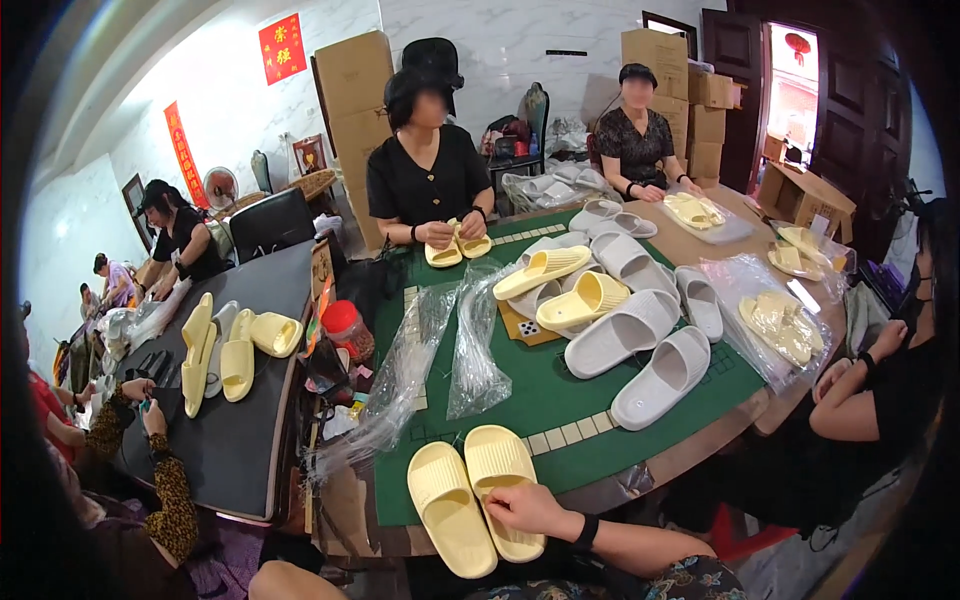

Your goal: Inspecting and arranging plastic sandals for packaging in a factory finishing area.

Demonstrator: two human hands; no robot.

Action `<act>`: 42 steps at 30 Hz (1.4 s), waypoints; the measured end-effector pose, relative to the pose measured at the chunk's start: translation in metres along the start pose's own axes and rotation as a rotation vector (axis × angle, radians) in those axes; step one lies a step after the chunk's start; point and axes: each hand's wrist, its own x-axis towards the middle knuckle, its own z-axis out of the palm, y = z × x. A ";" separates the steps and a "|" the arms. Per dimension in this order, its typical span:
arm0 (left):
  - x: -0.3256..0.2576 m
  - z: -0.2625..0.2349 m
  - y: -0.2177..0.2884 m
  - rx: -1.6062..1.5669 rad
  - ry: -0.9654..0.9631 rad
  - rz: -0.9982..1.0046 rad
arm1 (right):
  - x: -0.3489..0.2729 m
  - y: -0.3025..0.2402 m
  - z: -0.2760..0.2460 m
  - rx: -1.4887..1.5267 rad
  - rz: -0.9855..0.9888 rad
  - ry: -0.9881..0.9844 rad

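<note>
Nearest the lens, at six o'clock, the pale yellow slippers point(450, 505) lay as a pair, soles down and toes toward twelve, at the near edge of the green-topped worktop point(560, 400). The right hand point(527, 508) lay over the heel end of the right-hand one. Its grip was curled shut over that slipper's inner rim, apparently to hold it against its mate so the two stayed aligned. The left hand did not show; a bare patch at the lower edge near seven o'clock could have been an arm or a knee, I could not tell which. Stacked cardboard boxes point(355, 80) stood against the far wall at eleven o'clock, out of the sitters' way. A dark worktop point(250, 430) at nine o'clock carried more yellow slippers point(235, 355), some standing on edge. On the green top at two o'clock, grey slippers point(630, 330) were heaped loosely, within reach of everyone seated round. Bagged yellow pairs point(780, 325) lay at three o'clock, apart from the loose ones. Empty clear plastic bags point(475, 350) lay stretched out between the heap and the near pair. At twelve o'clock a person in black point(427, 170) held another yellow pair point(457, 248) together in both hands. A red-lidded jar point(345, 325) stood between the two worktops.
</note>
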 end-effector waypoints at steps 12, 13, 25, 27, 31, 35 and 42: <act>-0.011 0.005 -0.007 0.034 -0.157 -0.031 | -0.002 0.006 -0.003 0.001 0.018 0.013; -0.006 0.004 -0.004 0.046 -0.177 -0.036 | -0.002 0.003 -0.002 0.002 0.007 0.007; -0.066 -0.105 -0.070 0.588 -0.562 -1.277 | 0.008 0.008 -0.009 0.166 0.110 -0.218; -0.082 -0.136 -0.081 0.581 -0.495 -1.704 | 0.012 -0.001 -0.019 0.129 0.144 -0.219; -0.140 -0.222 -0.070 0.748 -0.625 -1.960 | 0.017 -0.007 -0.020 0.194 0.222 -0.228; -0.216 -0.291 -0.044 1.161 -0.694 -1.852 | 0.027 -0.020 -0.018 0.063 0.268 -0.231; -0.295 -0.310 -0.080 1.147 0.228 -2.275 | 0.029 -0.017 -0.019 -0.109 0.290 -0.309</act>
